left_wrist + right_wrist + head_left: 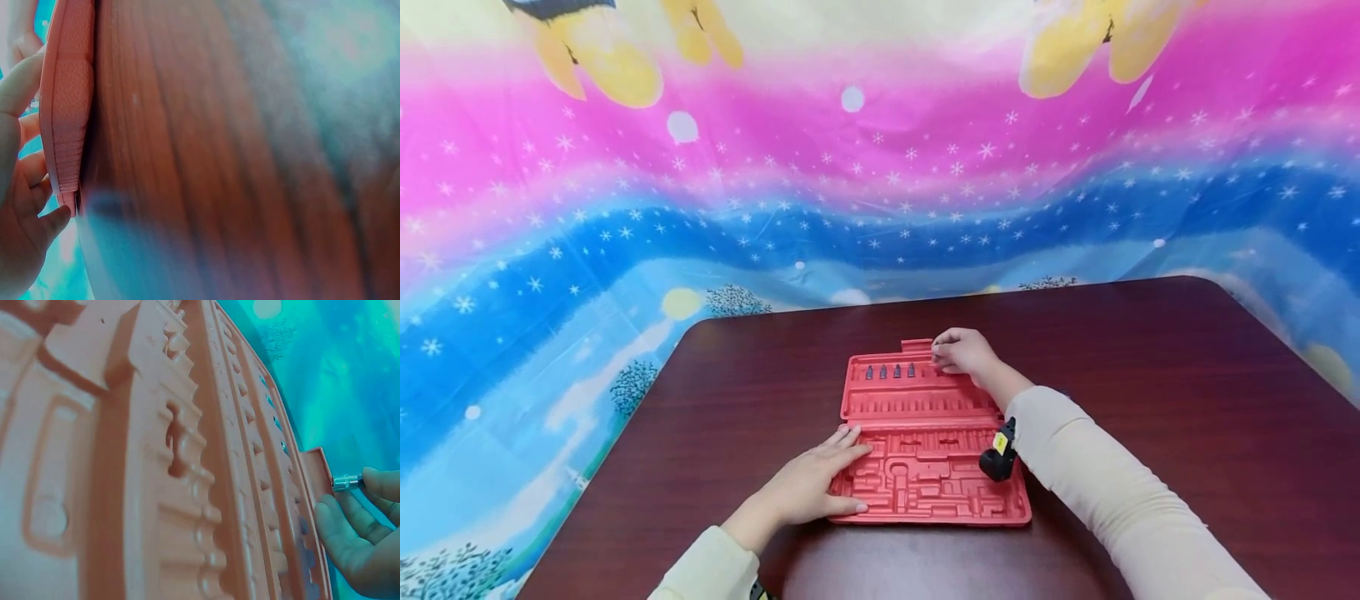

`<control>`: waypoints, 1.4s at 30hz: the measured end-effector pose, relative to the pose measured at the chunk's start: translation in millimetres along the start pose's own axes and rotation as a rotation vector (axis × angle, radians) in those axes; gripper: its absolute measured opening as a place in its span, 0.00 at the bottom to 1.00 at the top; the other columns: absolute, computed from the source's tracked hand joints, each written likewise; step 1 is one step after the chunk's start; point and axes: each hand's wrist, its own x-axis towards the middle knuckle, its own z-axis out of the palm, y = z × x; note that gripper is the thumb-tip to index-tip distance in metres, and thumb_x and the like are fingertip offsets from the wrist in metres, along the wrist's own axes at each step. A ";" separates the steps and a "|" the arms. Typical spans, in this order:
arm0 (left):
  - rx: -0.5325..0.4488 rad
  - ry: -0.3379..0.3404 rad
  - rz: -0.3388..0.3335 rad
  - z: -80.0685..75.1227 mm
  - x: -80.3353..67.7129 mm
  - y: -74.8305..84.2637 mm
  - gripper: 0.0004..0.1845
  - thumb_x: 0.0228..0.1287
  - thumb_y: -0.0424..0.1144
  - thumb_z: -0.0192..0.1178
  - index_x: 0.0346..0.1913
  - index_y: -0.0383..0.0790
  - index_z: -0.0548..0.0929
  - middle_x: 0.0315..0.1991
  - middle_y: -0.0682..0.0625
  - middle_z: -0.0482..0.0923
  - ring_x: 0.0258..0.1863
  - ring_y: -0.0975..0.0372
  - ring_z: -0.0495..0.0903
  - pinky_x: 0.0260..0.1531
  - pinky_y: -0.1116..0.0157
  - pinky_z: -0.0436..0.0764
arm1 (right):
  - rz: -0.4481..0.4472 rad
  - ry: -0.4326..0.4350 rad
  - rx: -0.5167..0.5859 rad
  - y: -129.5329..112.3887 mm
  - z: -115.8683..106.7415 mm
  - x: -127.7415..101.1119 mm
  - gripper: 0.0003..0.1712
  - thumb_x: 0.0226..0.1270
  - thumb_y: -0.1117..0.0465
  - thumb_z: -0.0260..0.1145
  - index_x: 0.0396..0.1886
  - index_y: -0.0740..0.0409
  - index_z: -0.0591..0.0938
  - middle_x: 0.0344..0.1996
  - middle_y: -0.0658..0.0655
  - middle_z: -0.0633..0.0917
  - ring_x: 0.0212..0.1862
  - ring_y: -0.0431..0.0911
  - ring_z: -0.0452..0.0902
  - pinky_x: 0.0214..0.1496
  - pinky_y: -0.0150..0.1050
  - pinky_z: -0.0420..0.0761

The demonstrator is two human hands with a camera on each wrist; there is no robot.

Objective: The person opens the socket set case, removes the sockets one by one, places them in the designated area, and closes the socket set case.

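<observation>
One small silvery metal piece point(345, 482), ribbed round its side, sits right at the fingertips, and I see it clearest through the right wrist view: it's out by the far rim, next to the latch tab point(916, 344). The right hand point(966, 354) pinches it between thumb and fingers; whether it touches the plastic, I can't tell from here. Just left of that hand, four dark driver bits point(897, 372) stand side by side in the upper row of the red moulded case point(917, 423). That case lies wide open, flat, both halves facing up, bare slots in the row below and shaped hollows across the near half. Over on my left side, the left hand point(811, 483) lies with its fingers spread and resting over the case's left edge, thumb at the near corner. Pale sleeves point(1112, 475) on both arms, a black wrist camera point(997, 460) with a yellow label hanging over the case's right side. Under it all, the dark reddish wooden table point(737, 383); behind, a pink-and-blue cloth point(880, 192) printed with snowflakes.
</observation>
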 end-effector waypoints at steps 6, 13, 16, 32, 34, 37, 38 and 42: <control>0.011 -0.009 -0.009 -2.1 1.2 -0.6 0.39 0.47 0.62 0.55 0.62 0.48 0.62 0.65 0.50 0.49 0.64 0.59 0.45 0.55 0.57 0.59 | 0.019 -0.033 0.070 -3.7 -8.9 -9.1 0.15 0.62 0.65 0.54 0.46 0.69 0.71 0.38 0.66 0.77 0.43 0.57 0.74 0.40 0.43 0.76; 0.017 -0.011 -0.005 -3.6 0.6 -1.6 0.39 0.48 0.62 0.55 0.62 0.47 0.62 0.65 0.49 0.50 0.64 0.59 0.45 0.55 0.57 0.58 | 0.035 -0.060 0.109 -12.7 -17.8 -23.3 0.15 0.63 0.65 0.53 0.47 0.68 0.70 0.41 0.67 0.76 0.45 0.58 0.73 0.42 0.43 0.75; 0.016 -0.010 -0.007 -4.3 0.5 -0.8 0.39 0.48 0.62 0.55 0.62 0.47 0.63 0.65 0.49 0.50 0.64 0.59 0.45 0.55 0.57 0.59 | 0.034 -0.069 0.113 -14.7 -23.2 -30.0 0.15 0.62 0.65 0.52 0.47 0.69 0.70 0.40 0.67 0.76 0.46 0.58 0.72 0.43 0.43 0.74; 0.015 0.004 0.020 -3.3 -1.3 2.0 0.39 0.48 0.63 0.54 0.61 0.45 0.64 0.64 0.46 0.52 0.64 0.56 0.48 0.54 0.55 0.60 | -0.018 -0.112 0.036 -12.5 -56.8 -58.4 0.15 0.61 0.65 0.53 0.46 0.70 0.68 0.32 0.60 0.77 0.42 0.55 0.74 0.44 0.45 0.73; 0.013 0.004 0.019 -2.9 -1.7 2.4 0.39 0.48 0.63 0.54 0.61 0.46 0.64 0.64 0.47 0.52 0.64 0.57 0.47 0.54 0.55 0.59 | -0.023 -0.110 0.035 -11.0 -61.2 -61.4 0.16 0.62 0.65 0.53 0.47 0.70 0.68 0.34 0.61 0.77 0.42 0.56 0.74 0.44 0.46 0.73; 0.013 0.000 0.016 -2.6 -2.0 3.0 0.39 0.48 0.62 0.54 0.62 0.46 0.63 0.65 0.47 0.51 0.64 0.57 0.46 0.55 0.56 0.59 | -0.034 -0.109 0.022 -8.4 -67.5 -66.1 0.17 0.63 0.65 0.52 0.48 0.72 0.67 0.34 0.62 0.77 0.41 0.55 0.74 0.44 0.46 0.73; 0.013 -0.001 0.014 -2.5 -2.0 3.2 0.39 0.48 0.62 0.55 0.62 0.46 0.63 0.65 0.47 0.51 0.64 0.57 0.46 0.55 0.56 0.59 | -0.038 -0.111 0.017 -7.6 -69.6 -67.8 0.18 0.63 0.65 0.51 0.49 0.72 0.66 0.35 0.63 0.76 0.41 0.54 0.75 0.45 0.46 0.73; 0.015 -0.005 0.012 -2.6 -2.5 3.9 0.39 0.48 0.61 0.55 0.62 0.46 0.62 0.65 0.48 0.50 0.64 0.58 0.45 0.55 0.57 0.58 | -0.050 -0.109 0.008 -4.8 -77.9 -73.0 0.17 0.62 0.65 0.52 0.48 0.72 0.67 0.35 0.63 0.76 0.38 0.51 0.76 0.44 0.46 0.73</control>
